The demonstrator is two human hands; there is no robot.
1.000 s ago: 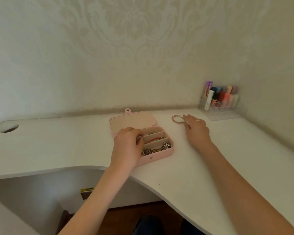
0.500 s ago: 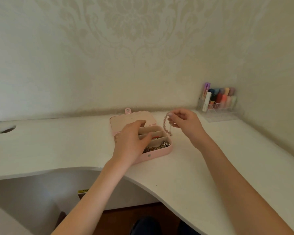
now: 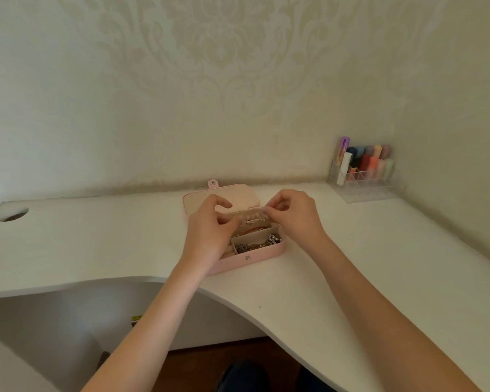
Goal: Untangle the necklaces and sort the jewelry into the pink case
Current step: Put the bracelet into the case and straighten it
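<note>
Where the two sets of fingertips come together over the back compartment of the open pink jewelry case [image 3: 249,258], a pale beaded bracelet [image 3: 252,216] stretches between them, though its beads are small and blurred and only a short run of them shows. The right hand [image 3: 296,215] has its fingers [image 3: 275,207] curled and pinching the bracelet's right end. The left hand [image 3: 210,236] curls toward the other end; whether its fingers actually grip the beads or only touch them cannot be told, as the knuckles cover that spot. The left hand also hides the left part of the case and whatever lies in those sections.

Within the case, a thin red piece [image 3: 255,229] lies in the middle compartment, half hidden. A tangle of silver chains [image 3: 259,244] fills the front right compartment; single necklaces cannot be separated by eye. The case's lid [image 3: 238,195] lies flat behind it, with a small snap tab at its far edge.

The case sits on a white curved worktop [image 3: 351,264], near its front edge. At the far right corner stands a clear plastic organizer of coloured tubes [image 3: 364,168]. A round cable hole [image 3: 13,215] sits at the far left. Both forearms run off the bottom of the view.
</note>
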